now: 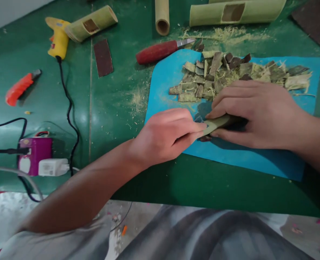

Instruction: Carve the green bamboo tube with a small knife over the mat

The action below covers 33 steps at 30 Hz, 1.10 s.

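My left hand (170, 133) pinches the left end of a pale green strip (216, 124) that looks like bamboo or a stalk. Around its other end curl the fingers and thumb of my right hand (265, 112), which hide much of the strip. Both hands are over a blue sheet (259, 160). Just beyond them on the sheet lies a pile of cut green and brown pieces (211, 79) with fine shreds. A small dark piece (205, 138) shows beneath the strip.
A red-handled knife (157, 52) lies behind the sheet. Bamboo tubes (211, 15) are along the back. To the left are a yellow glue gun (60, 41), an orange utility knife (19, 88), sandpaper (103, 57) and a purple power socket (42, 146) with cords.
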Tool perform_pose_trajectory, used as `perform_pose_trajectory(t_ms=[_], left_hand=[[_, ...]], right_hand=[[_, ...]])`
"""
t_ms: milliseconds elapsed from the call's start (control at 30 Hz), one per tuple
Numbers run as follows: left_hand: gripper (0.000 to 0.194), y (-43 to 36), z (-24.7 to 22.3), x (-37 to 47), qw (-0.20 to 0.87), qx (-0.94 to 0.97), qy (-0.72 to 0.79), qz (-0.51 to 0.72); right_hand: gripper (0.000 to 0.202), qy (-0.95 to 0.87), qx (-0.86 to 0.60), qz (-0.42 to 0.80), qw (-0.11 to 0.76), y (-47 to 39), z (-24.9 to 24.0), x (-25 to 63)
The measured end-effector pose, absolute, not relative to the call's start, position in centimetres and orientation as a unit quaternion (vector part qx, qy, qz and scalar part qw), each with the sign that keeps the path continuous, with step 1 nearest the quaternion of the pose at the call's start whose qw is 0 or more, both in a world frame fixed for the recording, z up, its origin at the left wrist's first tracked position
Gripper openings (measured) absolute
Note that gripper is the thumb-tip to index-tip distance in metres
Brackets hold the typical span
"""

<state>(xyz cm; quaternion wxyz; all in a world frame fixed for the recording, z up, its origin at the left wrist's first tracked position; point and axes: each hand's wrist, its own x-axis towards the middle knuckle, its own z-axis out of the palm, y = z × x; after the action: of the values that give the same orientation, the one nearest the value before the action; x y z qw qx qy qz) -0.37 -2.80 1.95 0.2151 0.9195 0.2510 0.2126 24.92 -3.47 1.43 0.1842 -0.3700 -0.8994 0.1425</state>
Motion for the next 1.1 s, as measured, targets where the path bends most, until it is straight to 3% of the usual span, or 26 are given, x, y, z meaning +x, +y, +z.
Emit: perform_pose_trajectory(t_ms=[1100], left_hand=[[0.022,-3.07,2.40,-0.14,0.142,0.945,0.228,0.185]], right_hand=[[0.021,-0.899,-0.362,0.145,0.200,-3.37,1.14,24.92]])
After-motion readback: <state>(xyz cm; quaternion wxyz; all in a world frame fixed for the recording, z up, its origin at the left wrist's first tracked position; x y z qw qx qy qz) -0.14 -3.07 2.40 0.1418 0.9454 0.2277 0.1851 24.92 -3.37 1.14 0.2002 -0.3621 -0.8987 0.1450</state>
